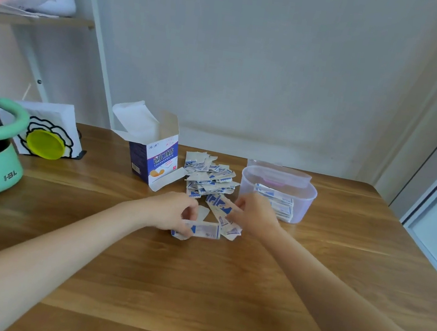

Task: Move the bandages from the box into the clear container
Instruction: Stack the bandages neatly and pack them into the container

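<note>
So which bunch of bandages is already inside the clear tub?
The stack lying in the clear tub at right; the loose pile sits on the table beside the box.

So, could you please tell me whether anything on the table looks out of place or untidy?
Yes: most bandages lie in a loose heap on the wooden table, between the opened box and the clear container, which holds only a few. The left hand holds a small stack; the right hand pinches more.
</note>
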### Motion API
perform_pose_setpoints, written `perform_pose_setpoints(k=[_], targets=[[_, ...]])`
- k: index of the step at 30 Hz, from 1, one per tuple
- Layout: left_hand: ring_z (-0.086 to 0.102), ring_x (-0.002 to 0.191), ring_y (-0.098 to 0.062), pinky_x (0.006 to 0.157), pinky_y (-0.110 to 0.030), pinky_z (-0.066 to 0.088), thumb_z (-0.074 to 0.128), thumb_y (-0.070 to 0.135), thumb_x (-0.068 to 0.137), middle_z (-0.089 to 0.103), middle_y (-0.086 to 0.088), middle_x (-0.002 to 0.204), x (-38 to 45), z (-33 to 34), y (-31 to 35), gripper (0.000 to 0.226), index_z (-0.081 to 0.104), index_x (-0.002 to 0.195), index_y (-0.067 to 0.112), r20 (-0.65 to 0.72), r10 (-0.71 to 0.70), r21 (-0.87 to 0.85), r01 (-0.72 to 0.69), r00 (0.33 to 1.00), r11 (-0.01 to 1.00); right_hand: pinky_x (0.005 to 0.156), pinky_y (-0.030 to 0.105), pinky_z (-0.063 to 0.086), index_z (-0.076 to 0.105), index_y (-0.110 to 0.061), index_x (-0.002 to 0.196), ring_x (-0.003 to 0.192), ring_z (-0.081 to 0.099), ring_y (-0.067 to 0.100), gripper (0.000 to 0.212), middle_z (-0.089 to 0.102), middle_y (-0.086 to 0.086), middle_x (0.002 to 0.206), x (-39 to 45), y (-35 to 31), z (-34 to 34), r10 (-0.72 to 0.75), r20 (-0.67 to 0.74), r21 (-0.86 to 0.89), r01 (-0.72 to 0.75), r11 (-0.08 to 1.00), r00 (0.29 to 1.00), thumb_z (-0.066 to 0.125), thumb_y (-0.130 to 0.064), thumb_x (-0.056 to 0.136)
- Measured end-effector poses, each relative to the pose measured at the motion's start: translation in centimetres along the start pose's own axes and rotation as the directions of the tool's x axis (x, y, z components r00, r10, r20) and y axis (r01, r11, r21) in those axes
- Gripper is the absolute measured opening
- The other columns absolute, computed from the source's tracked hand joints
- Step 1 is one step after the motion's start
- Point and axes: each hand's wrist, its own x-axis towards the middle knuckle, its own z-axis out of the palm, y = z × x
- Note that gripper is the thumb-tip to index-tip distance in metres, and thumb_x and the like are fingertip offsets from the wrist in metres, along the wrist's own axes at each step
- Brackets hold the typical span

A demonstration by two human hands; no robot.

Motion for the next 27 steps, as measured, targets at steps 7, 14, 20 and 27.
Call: perform_pose_setpoints(k=[7, 14, 20, 27], targets=[[0.057, 0.081, -0.007, 0.065, -0.016, 0.040, 0.070, 0.019, 0.081, 0.062, 0.005, 0.089, 0.2, -1.8, -0.8, 0.013, 0.059, 0.085, 0.022, -0.113, -0.126, -0.354, 0.079, 0.986, 0.932, 0.041, 0.016, 0.031, 0.066, -0.001, 0.094, 0.044, 0.039, 0.012, 0.019, 0.051, 0.004, 0.059, -0.9, 0.8, -5.0, 0.014, 0.243, -0.149, 0.023, 0.989, 0.970, 0.061, -0.018, 0.087], [0.067, 0.068, -0.009, 0.045, -0.011, 0.040, 0.061, 0.015, 0.088, 0.072, -0.001, 0.085, 0.3, -2.0, -0.4, 0.017, 0.061, 0.104, 0.009, -0.121, -0.171, -0.447, 0.101, 0.978, 0.889, 0.040, 0.017, 0.030, 0.067, 0.002, 0.098, 0.048, 0.036, 0.013, 0.024, 0.045, 0.002, 0.060, -1.2, 0.9, -6.5, -0.013, 0.211, -0.034, 0.021, 0.999, 0.977, 0.059, -0.019, 0.088], [0.064, 0.068, -0.008, 0.049, -0.012, 0.042, 0.042, 0.019, 0.099, 0.070, -0.003, 0.090, 1.0, -1.4, 1.1, 0.020, 0.056, 0.111, 0.013, -0.024, -0.149, -0.472, 0.120, 0.989, 0.873, 0.045, 0.018, 0.034, 0.067, -0.005, 0.103, 0.051, 0.041, 0.012, 0.021, 0.054, 0.003, 0.068, -1.3, 1.7, -5.1, -0.072, 0.212, 0.008, 0.072, 0.997, 0.975, 0.062, -0.016, 0.086], [0.062, 0.070, -0.011, 0.052, -0.016, 0.043, 0.040, 0.031, 0.099, 0.068, -0.003, 0.094, 1.5, -0.8, 2.0, 0.028, 0.056, 0.115, 0.016, 0.131, -0.118, -0.618, 0.174, 0.984, 0.766, 0.050, 0.011, 0.034, 0.069, -0.005, 0.093, 0.056, 0.045, 0.005, 0.016, 0.059, -0.001, 0.075, -1.0, 1.4, -4.6, -0.233, 0.115, -0.050, 0.240, 0.970, 0.966, 0.063, -0.017, 0.085]])
